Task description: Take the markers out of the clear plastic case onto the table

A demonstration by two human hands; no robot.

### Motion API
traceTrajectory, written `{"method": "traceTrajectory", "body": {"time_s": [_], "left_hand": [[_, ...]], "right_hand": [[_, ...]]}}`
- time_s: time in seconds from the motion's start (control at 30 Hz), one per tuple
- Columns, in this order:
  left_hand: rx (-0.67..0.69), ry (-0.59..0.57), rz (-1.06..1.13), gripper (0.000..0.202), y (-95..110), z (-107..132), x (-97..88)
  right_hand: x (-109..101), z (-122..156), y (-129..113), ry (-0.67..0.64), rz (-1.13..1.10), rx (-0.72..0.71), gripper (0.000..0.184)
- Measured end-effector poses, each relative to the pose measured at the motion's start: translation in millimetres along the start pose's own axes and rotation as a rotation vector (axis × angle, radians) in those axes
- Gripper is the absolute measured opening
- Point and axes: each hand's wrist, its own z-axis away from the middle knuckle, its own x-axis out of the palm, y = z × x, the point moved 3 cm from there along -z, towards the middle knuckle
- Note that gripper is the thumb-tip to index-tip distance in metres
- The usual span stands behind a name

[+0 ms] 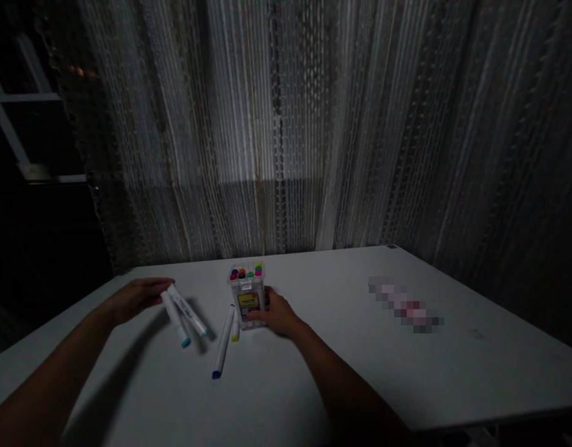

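A clear plastic marker case (pixel 248 298) stands upright on the white table, with several coloured marker caps showing in its top and a yellow label on its front. Gripping its lower right side is my right hand (pixel 279 313), thumb across the front. To the left, my left hand (pixel 136 299) is closed on two white markers (pixel 181 316) with light blue ends, which slant down to the right. Between the hands lie a marker with a dark blue end (pixel 223 341) and one with a yellow end (pixel 235 329), close to the case's left side.
The white table (pixel 341 360) reaches back to a hanging string curtain (pixel 286 136). A blurred-out pinkish object (pixel 407 304) lies on the table's right side. At the far left is a dark area with a white frame (pixel 15 130).
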Motion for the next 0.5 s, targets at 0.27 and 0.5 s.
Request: {"method": "traceTrajectory", "body": {"time_s": [0.27,0.5], "left_hand": [[-0.123,-0.234,0.112,0.034,-37,-12,84.5],[0.044,0.06,-0.117,0.024,-45,-31,138.4]], "right_hand": [[0,-3,7,-0.008,-0.043,-0.007,0.058],[1,-2,6,-0.007,-0.051,-0.014,0.059]]}}
